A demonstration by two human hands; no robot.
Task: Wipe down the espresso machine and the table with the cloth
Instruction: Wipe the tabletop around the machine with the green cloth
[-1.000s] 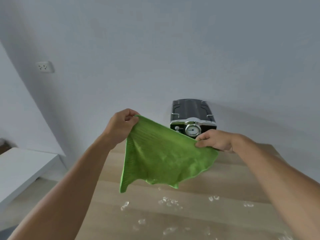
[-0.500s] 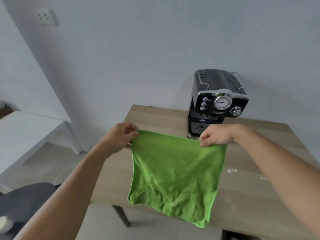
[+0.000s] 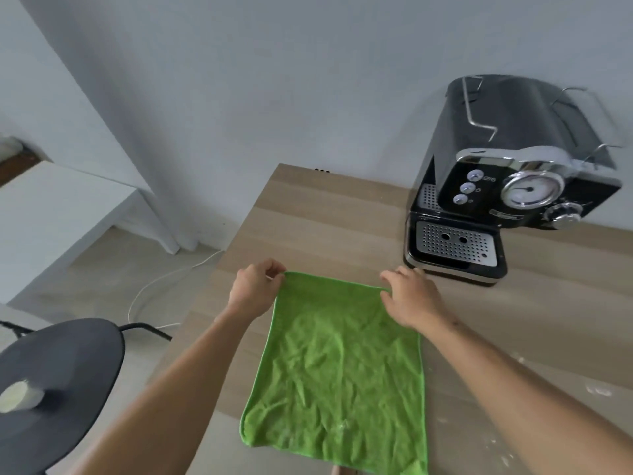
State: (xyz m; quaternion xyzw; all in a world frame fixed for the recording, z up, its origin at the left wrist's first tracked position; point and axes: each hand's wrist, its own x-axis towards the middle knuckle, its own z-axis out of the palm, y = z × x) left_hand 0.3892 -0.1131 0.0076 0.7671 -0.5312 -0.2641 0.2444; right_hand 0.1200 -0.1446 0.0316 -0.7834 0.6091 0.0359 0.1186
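Note:
A green cloth (image 3: pixel 339 371) lies spread flat on the wooden table (image 3: pixel 325 214). My left hand (image 3: pixel 253 289) pinches its far left corner. My right hand (image 3: pixel 411 296) grips the far right corner, fingers curled over the edge. The black and chrome espresso machine (image 3: pixel 513 180) stands at the table's far right against the wall, just beyond my right hand. Its drip tray faces me.
White specks and wet marks (image 3: pixel 596 389) dot the table at the right. A black round stool (image 3: pixel 54 389) with a pale object on it stands at the lower left. A white bench (image 3: pixel 51 214) and a white cable (image 3: pixel 161 282) are on the floor side.
The cloth hung in the air between my hands before; now it lies flat on the table. My view has tilted down and the machine appears closer at the right.

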